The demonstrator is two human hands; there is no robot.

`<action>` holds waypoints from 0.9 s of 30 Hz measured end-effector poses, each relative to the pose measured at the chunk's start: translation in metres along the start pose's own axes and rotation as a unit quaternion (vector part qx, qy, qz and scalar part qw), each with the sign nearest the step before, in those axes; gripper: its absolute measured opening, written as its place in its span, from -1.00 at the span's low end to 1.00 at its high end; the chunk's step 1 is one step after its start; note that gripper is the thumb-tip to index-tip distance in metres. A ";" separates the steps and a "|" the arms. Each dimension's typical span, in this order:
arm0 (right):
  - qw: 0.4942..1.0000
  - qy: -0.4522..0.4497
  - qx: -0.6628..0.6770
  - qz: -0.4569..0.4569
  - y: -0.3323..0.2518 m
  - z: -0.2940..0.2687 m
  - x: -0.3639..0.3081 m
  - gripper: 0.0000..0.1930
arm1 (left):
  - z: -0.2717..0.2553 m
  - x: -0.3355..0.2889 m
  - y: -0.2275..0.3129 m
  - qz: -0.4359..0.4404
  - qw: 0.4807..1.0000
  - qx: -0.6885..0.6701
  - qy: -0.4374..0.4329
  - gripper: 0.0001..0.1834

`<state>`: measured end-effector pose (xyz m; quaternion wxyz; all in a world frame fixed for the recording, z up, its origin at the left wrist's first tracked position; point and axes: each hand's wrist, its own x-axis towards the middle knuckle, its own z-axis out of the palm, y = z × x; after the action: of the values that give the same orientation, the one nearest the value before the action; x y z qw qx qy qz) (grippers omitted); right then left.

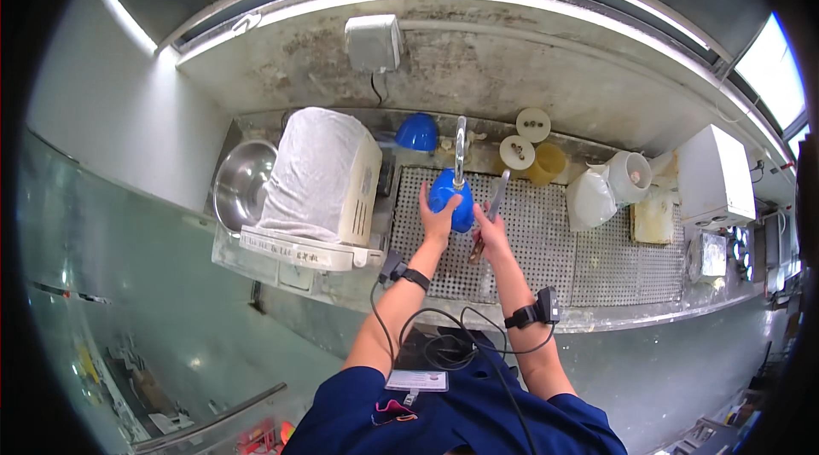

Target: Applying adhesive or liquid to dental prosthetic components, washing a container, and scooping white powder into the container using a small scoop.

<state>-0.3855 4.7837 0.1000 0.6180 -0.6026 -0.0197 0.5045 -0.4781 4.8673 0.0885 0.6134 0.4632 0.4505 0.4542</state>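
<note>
My left hand is closed on the near left side of a blue bowl. The bowl is tilted below the metal faucet, over the perforated metal grating. Wrapped round a long flat-bladed tool, my right hand is just right of the bowl. That tool has a grey metal blade pointing away from me and a brown handle end below my fingers; whether it is a knife or a spatula I cannot tell. Another blue bowl rests upside down behind the grating.
A white machine under a cloth stands left, beside a steel bowl. Two round white lids and a yellowish container sit behind the grating. White containers and a white box are right. Cables hang between my forearms.
</note>
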 end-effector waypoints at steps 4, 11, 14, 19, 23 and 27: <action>0.933 -0.170 0.247 0.202 0.007 -0.010 -0.002 -0.40 | 0.022 -0.023 -0.001 -0.005 0.996 -0.002 0.088 -0.14; 0.974 -0.094 0.182 0.096 0.014 -0.011 0.013 -0.53 | -0.021 0.004 -0.005 -0.143 0.987 0.071 0.014 -0.13; 0.992 -0.063 0.112 0.009 -0.001 -0.022 0.020 -0.60 | -0.001 0.001 0.015 -0.159 0.983 0.097 0.004 -0.13; 0.995 -0.028 0.092 0.009 0.001 -0.020 0.024 -0.59 | 0.016 0.002 0.032 -0.188 0.980 0.065 0.014 -0.29; 0.992 -0.076 0.084 0.062 0.024 -0.023 0.029 -0.48 | 0.012 0.007 -0.005 -0.147 0.987 -0.052 0.031 -0.42; 0.985 -0.064 0.126 0.100 0.027 -0.023 0.009 -0.45 | 0.010 -0.008 -0.012 -0.180 0.983 -0.013 0.028 -0.35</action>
<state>-0.3826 4.7662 0.0677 0.6327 -0.4852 0.0648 0.6001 -0.4683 4.8565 0.0798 0.6784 0.3533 0.5377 0.3548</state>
